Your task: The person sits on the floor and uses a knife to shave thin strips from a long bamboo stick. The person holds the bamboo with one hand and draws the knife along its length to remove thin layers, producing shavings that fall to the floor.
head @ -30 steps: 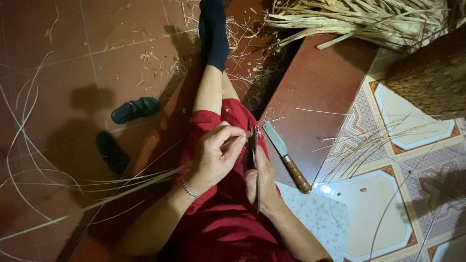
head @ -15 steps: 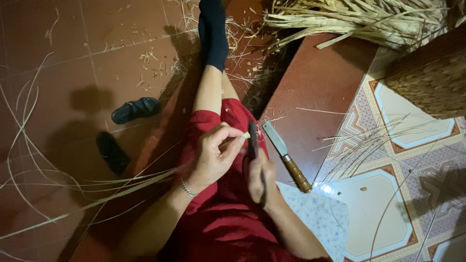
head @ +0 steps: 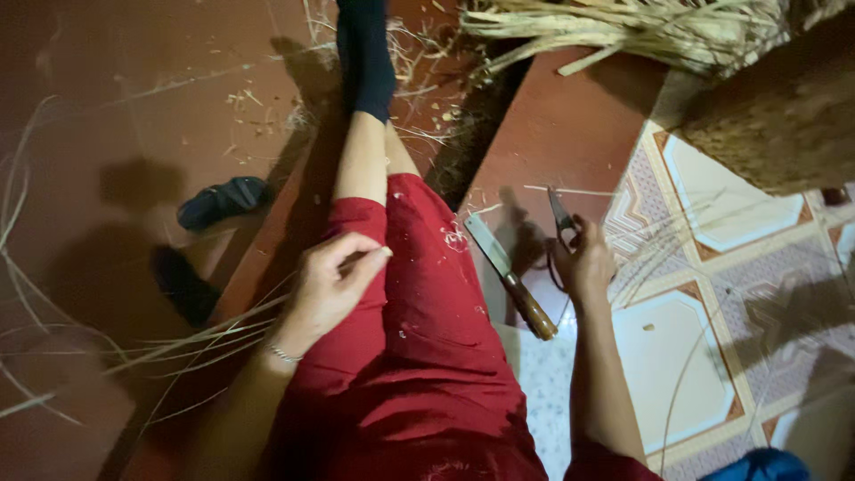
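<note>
Looking down, I see the left hand [head: 331,287] on the red-clad thigh, fingers pinched together on thin straw strands [head: 191,343] that trail off left across the floor. My right hand [head: 583,265] is out to the right, fingers closed around scissors [head: 561,218], blades pointing up and away. Between the hands lies a knife [head: 509,276], its long axis diagonal, nearer the right hand.
</note>
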